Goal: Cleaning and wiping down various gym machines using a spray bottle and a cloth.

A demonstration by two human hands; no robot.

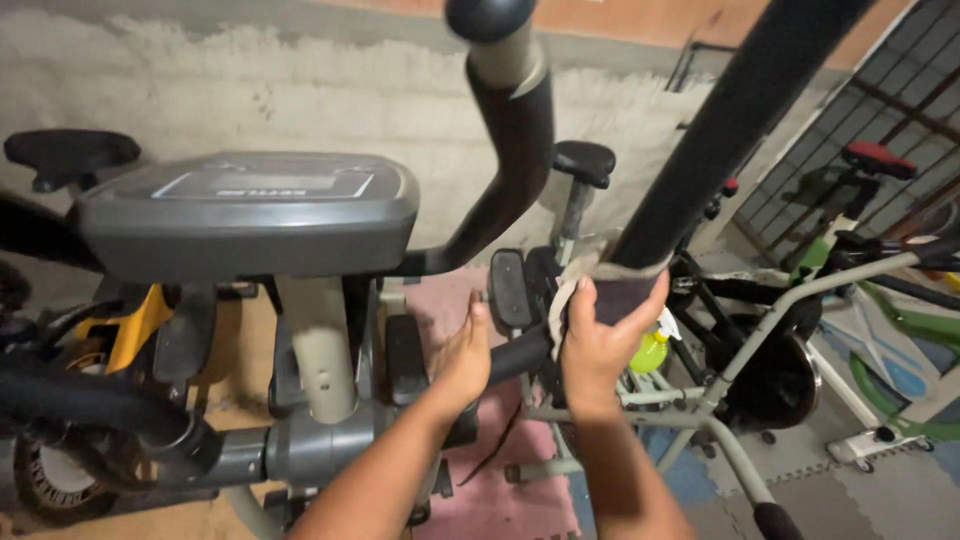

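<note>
Machinery fills most of the frame: a grey elliptical trainer (320, 400) whose base is cut off at the bottom edge and whose rear parts are lost in dark clutter at lower left. Its grey console (250, 215), upper left of centre, carries a pale rectangular display panel with a small dark label strip too blurred to make out. A thick black handlebar (730, 120) slants from the top right down to centre, its upper end cut off by the frame. Around its lower end sits a pale cloth (570, 290), partly hidden. The right hand (600, 335) is closed around cloth and bar. The left hand (465, 355), just left of centre, wraps a shorter black grip (520, 352). A small yellow-green spray bottle (650, 350) peeks out behind the right hand.
</note>
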